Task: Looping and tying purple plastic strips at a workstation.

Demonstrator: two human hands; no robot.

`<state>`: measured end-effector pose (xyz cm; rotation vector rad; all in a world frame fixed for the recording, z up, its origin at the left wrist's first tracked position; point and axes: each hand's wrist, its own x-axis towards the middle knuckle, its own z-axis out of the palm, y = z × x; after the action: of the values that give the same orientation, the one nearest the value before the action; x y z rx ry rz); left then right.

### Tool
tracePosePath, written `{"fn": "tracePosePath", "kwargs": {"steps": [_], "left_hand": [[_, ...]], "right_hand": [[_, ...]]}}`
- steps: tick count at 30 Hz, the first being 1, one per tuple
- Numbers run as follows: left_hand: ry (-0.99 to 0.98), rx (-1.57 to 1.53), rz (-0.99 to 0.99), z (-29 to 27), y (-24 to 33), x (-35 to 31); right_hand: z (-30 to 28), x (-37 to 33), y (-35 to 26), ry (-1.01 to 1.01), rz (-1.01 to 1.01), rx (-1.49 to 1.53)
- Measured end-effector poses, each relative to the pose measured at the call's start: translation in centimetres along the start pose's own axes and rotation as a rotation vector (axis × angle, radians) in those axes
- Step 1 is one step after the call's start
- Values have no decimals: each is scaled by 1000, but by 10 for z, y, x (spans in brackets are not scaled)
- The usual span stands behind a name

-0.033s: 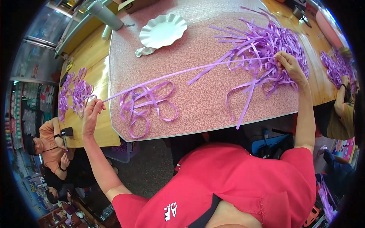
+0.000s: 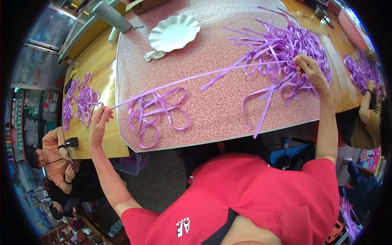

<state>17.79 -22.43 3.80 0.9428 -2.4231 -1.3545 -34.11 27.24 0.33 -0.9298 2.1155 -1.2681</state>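
Note:
A narrow purple ribbon point(image 2: 204, 75) is stretched across the table between my two hands, sloping up to the right and nearly straight. My left hand point(image 2: 100, 124) pinches its left end near the table's left side. At the other end, my right hand point(image 2: 311, 72) grips the ribbon with curled fingers, over the edge of a large tangled pile of purple ribbons point(image 2: 300, 49). Below the taut strip, close to my left hand, lies a smaller looped bunch of purple ribbon point(image 2: 142, 114). Loose tails from the big pile trail toward the near edge.
A white scalloped plate point(image 2: 173, 32) stands on the pink speckled table mat point(image 2: 212, 110), a crumpled whitish piece point(image 2: 155, 55) beside it. A grey tumbler point(image 2: 112, 16) is at the far left. More purple ribbons point(image 2: 83, 98) lie on the wooden left side. People sit at left and right.

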Motion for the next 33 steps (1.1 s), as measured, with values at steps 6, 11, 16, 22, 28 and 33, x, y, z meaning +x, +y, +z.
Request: {"fn": "tracePosePath", "kwargs": {"steps": [6,11,16,22,28,33], "left_hand": [[70,-130,-45,11,-35,13],[73,-276,-102,13,-54,29],[546,772,195,54,-16,29],[-220,41,508,176,119,-8],[-672,-463,519,302,173,-28],[-525,-1007,434,356,185,-24]], "right_hand": [[1,-12,-4,97,-72,292],[4,-17,-6,170,-33,432],[37,-27,-42,11,-39,511],[81,-47,-90,-112,-151,356],[125,-66,-122,-148,-263,560],[140,-83,-118,-47,-250,586]]}}
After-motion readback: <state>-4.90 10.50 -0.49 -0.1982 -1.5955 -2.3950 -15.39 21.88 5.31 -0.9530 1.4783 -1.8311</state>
